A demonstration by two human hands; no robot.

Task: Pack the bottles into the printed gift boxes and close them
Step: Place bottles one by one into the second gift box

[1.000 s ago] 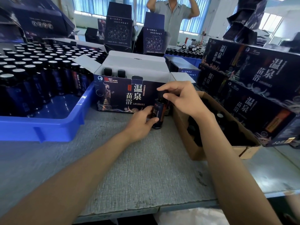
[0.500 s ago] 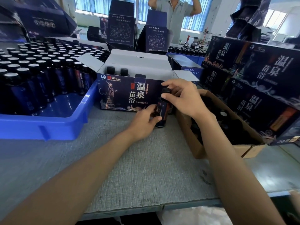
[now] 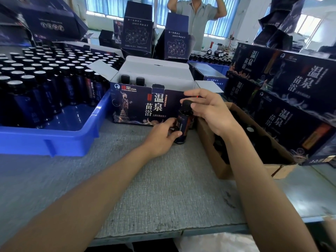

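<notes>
The bottle stands upright on the table, just in front of the open gift box. Our left hand grips its lower body to steady it while our right hand pinches the cap, probably checking it before packing. Only two caps show inside the box, and the brown carton is too dark inside to make out.

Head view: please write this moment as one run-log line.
left hand: grips bottle body | right hand: pinches bottle cap | bottle: standing on table, outside open gift box | box: two packed bottles inside
</notes>
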